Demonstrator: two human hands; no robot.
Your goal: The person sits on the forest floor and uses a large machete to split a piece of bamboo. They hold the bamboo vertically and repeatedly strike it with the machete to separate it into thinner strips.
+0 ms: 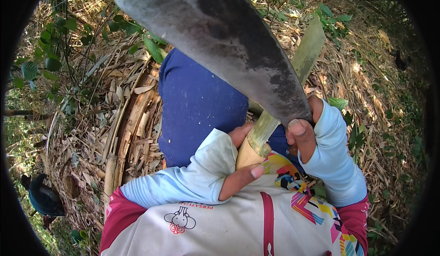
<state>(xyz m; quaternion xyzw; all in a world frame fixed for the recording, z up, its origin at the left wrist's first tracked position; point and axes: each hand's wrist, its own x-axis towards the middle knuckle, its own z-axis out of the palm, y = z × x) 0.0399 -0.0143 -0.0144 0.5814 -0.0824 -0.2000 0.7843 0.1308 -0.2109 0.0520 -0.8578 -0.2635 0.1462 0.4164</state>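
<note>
In my right hand (306, 134) is a machete (220, 38) with a broad, dark, worn blade. The blade slants up and to the left across the top of the view; my thumb presses near its base, and the handle is hidden. My left hand (236, 171) is closed around the thick, pale, rounded end of a bamboo piece (266, 128), close to my chest. From that end a long flat greenish strip runs up and to the right, passing behind the blade and showing again beyond it. Pale blue sleeves cover part of both hands.
My leg in dark blue trousers (199, 104) is bent below the blade. Dry leaves and husks (91, 141) litter the ground, with a long split stalk (130, 127) on the left. Green plants (50, 63) grow at far left. A dark bird-like shape (42, 196) is at lower left.
</note>
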